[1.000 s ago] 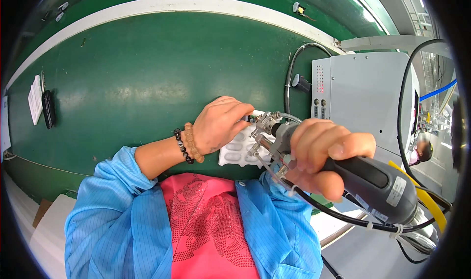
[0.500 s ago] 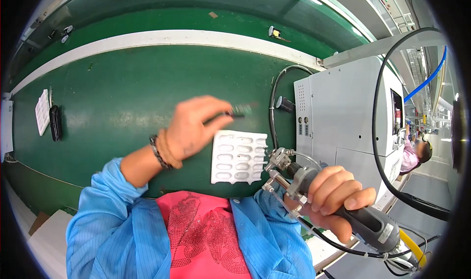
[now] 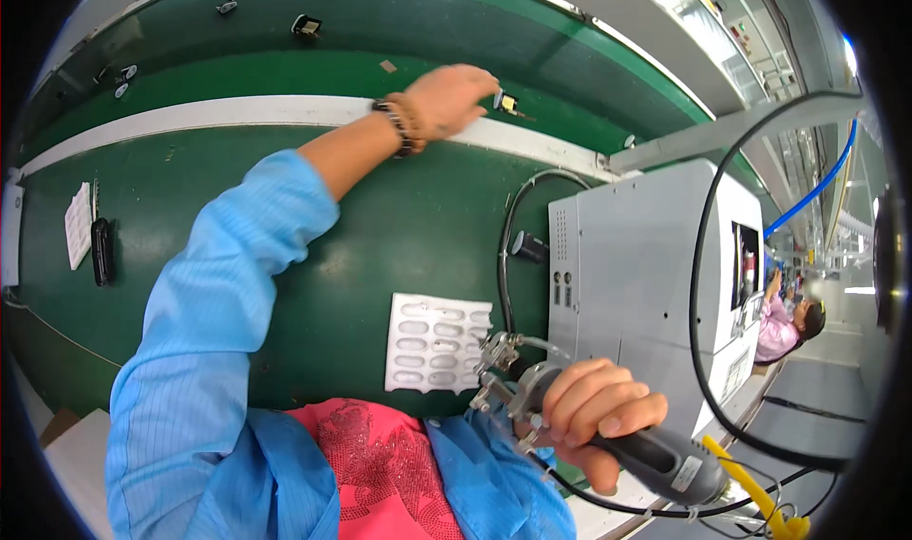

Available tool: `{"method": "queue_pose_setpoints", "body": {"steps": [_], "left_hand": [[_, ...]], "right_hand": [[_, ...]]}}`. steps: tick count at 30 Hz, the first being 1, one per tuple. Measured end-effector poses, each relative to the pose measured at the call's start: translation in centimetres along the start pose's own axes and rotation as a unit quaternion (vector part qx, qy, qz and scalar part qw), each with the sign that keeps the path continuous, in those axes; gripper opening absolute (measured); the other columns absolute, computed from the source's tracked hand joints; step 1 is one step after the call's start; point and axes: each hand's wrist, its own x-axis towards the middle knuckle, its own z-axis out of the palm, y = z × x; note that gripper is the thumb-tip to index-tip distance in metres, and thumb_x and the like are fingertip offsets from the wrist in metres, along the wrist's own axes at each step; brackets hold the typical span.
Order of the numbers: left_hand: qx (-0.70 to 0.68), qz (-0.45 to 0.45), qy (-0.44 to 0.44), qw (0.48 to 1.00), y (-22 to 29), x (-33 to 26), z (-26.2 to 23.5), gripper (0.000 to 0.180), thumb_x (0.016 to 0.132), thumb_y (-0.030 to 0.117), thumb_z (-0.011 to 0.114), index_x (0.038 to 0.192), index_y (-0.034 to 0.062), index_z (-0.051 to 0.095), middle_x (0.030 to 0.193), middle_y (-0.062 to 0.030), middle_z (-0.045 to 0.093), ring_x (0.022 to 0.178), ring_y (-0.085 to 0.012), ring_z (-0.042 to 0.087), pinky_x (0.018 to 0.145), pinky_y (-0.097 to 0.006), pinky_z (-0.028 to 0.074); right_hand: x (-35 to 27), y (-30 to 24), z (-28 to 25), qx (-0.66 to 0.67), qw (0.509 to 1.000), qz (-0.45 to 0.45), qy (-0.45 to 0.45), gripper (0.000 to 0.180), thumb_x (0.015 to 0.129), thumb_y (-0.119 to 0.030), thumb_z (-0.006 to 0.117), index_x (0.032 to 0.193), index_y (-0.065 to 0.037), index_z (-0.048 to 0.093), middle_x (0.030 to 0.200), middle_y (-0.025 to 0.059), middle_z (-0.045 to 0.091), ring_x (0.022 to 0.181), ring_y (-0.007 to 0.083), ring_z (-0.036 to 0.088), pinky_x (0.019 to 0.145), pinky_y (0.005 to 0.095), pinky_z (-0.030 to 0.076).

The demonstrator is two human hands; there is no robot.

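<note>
My left hand (image 3: 448, 99) is stretched far forward over the white rail, its fingers extended and slightly blurred. Just beyond their tips lies a small dark part with a yellow piece (image 3: 506, 101), on the green strip behind the rail; I see a sliver of gap between them. Nothing shows in that hand. On the right, my right hand (image 3: 608, 416) is wrapped round a dark grey powered screwdriver (image 3: 670, 464) with a metal fitting and hoses at its front end. That metal end (image 3: 496, 352) hangs over the edge of a white moulded tray (image 3: 432, 345) with oval pockets.
A large grey machine (image 3: 617, 265) stands right, a black cable (image 3: 506, 246) curving beside it. A dark cylindrical piece (image 3: 529, 247) lies against it. Another white tray (image 3: 78, 225) and a black case (image 3: 102, 252) lie left. Another small part (image 3: 306, 25) sits on the far strip.
My left hand has moved from beside the tray to beyond the rail; the dark green-and-black piece at its fingers no longer shows. A small part now appears on the far strip. The right hand keeps its hold.
</note>
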Motion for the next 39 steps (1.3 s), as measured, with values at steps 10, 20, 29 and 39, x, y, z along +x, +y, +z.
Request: {"method": "queue_pose_setpoints", "body": {"steps": [10, 20, 29, 39], "left_hand": [[-0.035, -0.131, -0.076, 0.988, -0.6, 4.7, 3.9, 0.029, 0.091, 0.021, 0.065, 0.117, 0.0081, 0.065, 0.102, -0.0158, 0.069, 0.100, -0.0368, 0.065, 0.086, -0.044, 0.052], [-0.264, -0.099, -0.053, 0.958, 15.6, -14.1, -6.3, 0.030, 0.086, 0.009, 0.070, 0.116, 0.0022, 0.068, 0.101, -0.0169, 0.070, 0.096, -0.0332, 0.067, 0.084, -0.040, 0.053], [-0.196, -0.118, -0.014, 0.973, 18.9, -19.9, -4.7, 0.032, 0.079, 0.006, 0.077, 0.110, 0.0032, 0.069, 0.107, -0.0152, 0.070, 0.104, -0.0318, 0.065, 0.089, -0.039, 0.052], [-0.248, -0.111, 0.011, 0.962, 18.6, -20.2, -4.0, 0.029, 0.079, 0.005, 0.076, 0.107, 0.0023, 0.070, 0.106, -0.0121, 0.071, 0.105, -0.0318, 0.064, 0.090, -0.041, 0.052]], "right_hand": [[-0.1, 0.4, -0.1, -0.009, 1.000, -0.001, 0.013, 0.046, 0.083, -0.034, 0.081, 0.096, -0.001, 0.051, 0.061, 0.0036, 0.056, 0.047, 0.0184, 0.057, 0.045, 0.0314, 0.050], [-0.1, -0.2, -0.3, 0.001, 1.000, -0.007, -0.017, 0.050, 0.082, -0.036, 0.081, 0.098, -0.002, 0.049, 0.064, 0.0040, 0.058, 0.048, 0.0178, 0.057, 0.044, 0.0308, 0.047], [0.0, 0.7, 0.9, 0.012, 1.000, -0.001, -0.008, 0.053, 0.081, -0.038, 0.082, 0.102, -0.002, 0.049, 0.063, 0.0030, 0.057, 0.048, 0.0170, 0.057, 0.045, 0.0297, 0.046], [0.4, 1.7, 0.8, -0.005, 0.999, 0.018, -0.025, 0.052, 0.083, -0.039, 0.079, 0.104, -0.003, 0.048, 0.065, 0.0021, 0.056, 0.049, 0.0160, 0.055, 0.046, 0.0296, 0.046]]}}
